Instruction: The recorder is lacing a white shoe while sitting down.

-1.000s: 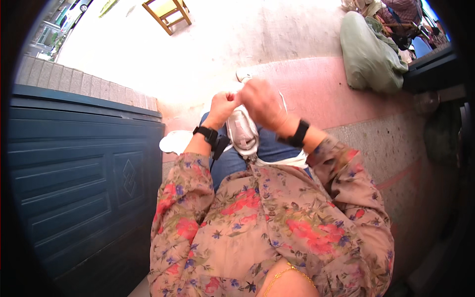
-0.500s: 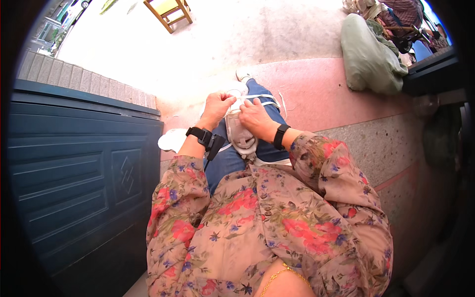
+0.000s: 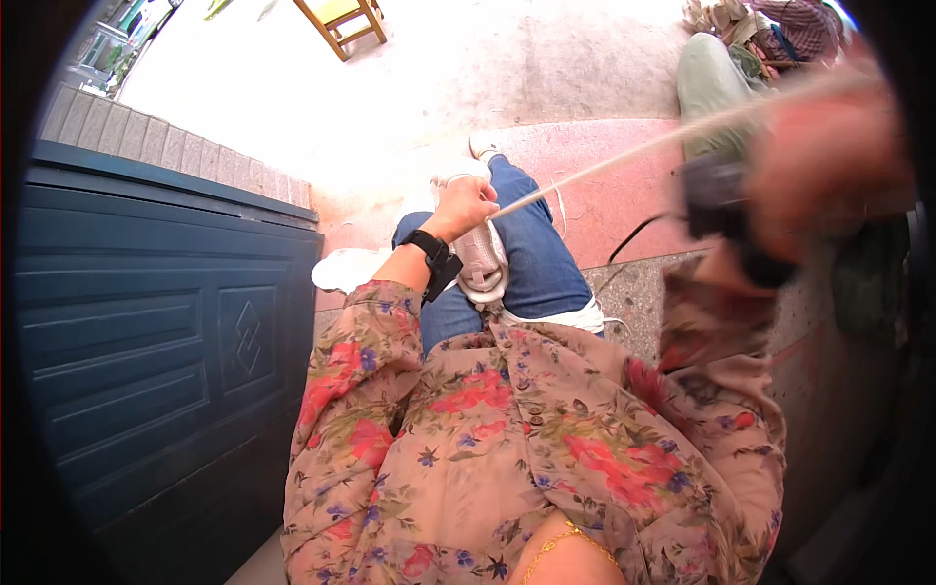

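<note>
A pale shoe [image 3: 481, 261] rests between my thighs, on my blue jeans [image 3: 541, 263]. Its far end is partly covered by my left hand [image 3: 465, 207], whose fingers are closed on it. From beside those fingertips a white shoelace [image 3: 624, 151] runs taut up to the right. The other end of that lace goes to my right hand [image 3: 829, 161], raised far out to the right and smeared by motion. That hand appears closed round the lace, though its separate fingers do not show.
To the left stands a dark blue panelled door [image 3: 166, 302]. A white rounded object [image 3: 349, 270] lies by my left knee. White material with a loose string [image 3: 616, 325] lies at my right thigh. Farther off are a wooden stool [image 3: 341, 21] and a greenish sack [image 3: 712, 83].
My right hand has swung from the shoe far out to the right and up, drawing the shoelace straight. My left hand has stayed at the shoe, shifting slightly right.
</note>
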Demonstrator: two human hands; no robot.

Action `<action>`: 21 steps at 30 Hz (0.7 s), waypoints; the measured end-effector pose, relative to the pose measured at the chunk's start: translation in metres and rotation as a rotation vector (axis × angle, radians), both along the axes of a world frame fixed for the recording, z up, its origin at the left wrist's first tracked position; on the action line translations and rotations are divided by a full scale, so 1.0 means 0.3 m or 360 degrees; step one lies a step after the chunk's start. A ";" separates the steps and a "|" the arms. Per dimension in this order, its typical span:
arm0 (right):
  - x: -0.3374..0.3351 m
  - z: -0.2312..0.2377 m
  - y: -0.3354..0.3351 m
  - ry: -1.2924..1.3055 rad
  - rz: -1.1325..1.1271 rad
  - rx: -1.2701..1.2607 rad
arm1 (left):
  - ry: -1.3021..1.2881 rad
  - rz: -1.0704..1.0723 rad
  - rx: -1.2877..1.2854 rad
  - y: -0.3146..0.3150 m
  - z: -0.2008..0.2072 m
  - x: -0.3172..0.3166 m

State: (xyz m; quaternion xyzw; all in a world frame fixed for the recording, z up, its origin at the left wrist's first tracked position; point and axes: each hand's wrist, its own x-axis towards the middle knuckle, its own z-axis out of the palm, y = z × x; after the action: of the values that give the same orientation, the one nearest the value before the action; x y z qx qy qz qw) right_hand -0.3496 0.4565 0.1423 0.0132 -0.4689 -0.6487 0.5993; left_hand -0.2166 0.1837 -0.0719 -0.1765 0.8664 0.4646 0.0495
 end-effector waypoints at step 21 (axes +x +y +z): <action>0.428 -0.738 -0.497 0.4093 -0.1004 0.2279 | 0.0020 0.0035 -0.0008 -0.152 -0.001 0.175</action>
State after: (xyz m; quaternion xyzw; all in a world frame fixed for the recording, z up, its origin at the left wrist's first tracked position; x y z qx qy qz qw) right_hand -0.2210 0.3075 -0.0791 -0.3657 0.7853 -0.4016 0.2970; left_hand -0.1640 0.1382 -0.0721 -0.1833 0.8659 0.4638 0.0386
